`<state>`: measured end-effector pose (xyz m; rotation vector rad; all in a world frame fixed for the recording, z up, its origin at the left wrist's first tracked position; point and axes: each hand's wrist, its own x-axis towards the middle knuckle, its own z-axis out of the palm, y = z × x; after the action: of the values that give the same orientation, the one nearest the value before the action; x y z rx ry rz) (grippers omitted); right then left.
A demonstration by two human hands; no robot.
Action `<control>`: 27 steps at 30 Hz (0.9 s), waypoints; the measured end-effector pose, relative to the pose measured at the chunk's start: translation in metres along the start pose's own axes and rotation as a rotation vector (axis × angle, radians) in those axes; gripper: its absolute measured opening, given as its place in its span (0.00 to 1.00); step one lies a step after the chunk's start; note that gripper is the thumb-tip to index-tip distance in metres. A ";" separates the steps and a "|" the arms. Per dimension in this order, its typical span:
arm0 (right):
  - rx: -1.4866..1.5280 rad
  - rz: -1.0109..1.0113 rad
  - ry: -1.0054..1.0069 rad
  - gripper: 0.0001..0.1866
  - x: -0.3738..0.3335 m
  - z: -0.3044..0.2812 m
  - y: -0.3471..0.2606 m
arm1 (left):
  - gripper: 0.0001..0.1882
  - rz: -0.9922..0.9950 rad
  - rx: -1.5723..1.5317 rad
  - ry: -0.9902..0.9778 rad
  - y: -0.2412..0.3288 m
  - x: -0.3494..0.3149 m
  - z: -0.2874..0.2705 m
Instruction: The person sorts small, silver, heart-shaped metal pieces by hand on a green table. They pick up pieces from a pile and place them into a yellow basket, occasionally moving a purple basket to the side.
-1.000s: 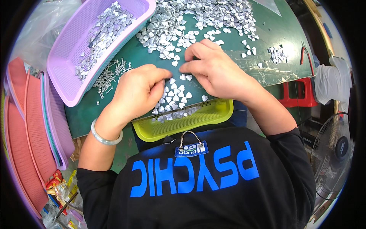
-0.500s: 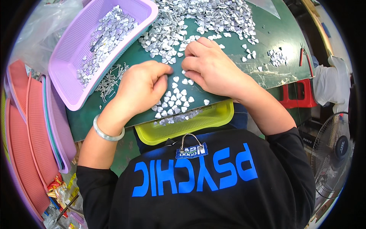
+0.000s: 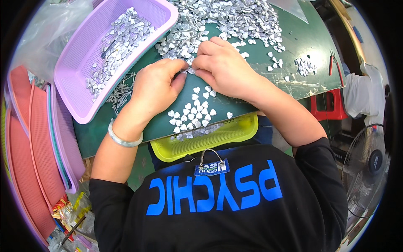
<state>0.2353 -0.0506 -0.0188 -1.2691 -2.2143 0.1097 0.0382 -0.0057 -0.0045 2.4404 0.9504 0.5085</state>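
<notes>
My left hand (image 3: 156, 86), with a pale bangle on its wrist, has thumb and index finger pinched together; what they hold is hidden. Close beside it, my right hand (image 3: 224, 69) is closed in a pinch on a small silvery heart-shaped piece (image 3: 191, 71) at the fingertips. Both hands meet at the near edge of a large pile of silvery heart-shaped pieces (image 3: 235, 19). Between my hands and the table's near edge lies a loose group of heart-shaped pieces (image 3: 194, 111), mostly pale side up.
A purple basket (image 3: 67, 80) of silvery pieces stands left on the green table (image 3: 252, 94), beside small metal pins (image 3: 121, 93). Under the front edge sits a yellow-green basket (image 3: 239, 128). Red-handled pliers (image 3: 336, 69) lie right, near a small pile (image 3: 305, 66). A fan (image 3: 365, 168) stands beyond.
My left hand has moved slightly up and right, and my right hand slightly up and left. The fingertips now come together at the pile's edge. The purple basket has shifted slightly.
</notes>
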 end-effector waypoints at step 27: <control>0.005 0.012 -0.276 0.02 0.012 -0.014 -0.010 | 0.05 -0.136 -0.254 -0.135 -0.011 -0.006 -0.024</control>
<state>0.2302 -0.0493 0.0012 -1.3314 -2.4355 0.3112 0.0160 0.0040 0.0084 2.1375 0.9268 0.3853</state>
